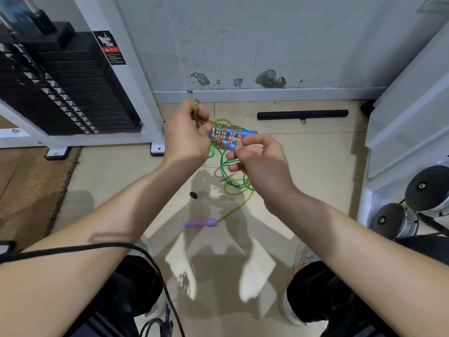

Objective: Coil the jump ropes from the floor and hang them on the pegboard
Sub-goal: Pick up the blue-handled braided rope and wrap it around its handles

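Left hand (187, 135): fingers curled round a loop of the speckled rope (197, 110), held at the left end of the bundle. Bundle: the speckled rope is wound in several turns round its two blue handles (247, 133), raised above the floor (303, 152) between both hands. Right hand (260, 161): fingertips pinch the rope at the bundle's near right end.

Status, as judged: the first rope is almost coiled, with the last loop not yet secured. A second rope, the green rope (233, 184), lies loose on the floor under the hands, its purple handle (200, 223) nearer the feet. It is uncoiled. The pegboard is not in view, so no rope is hung.
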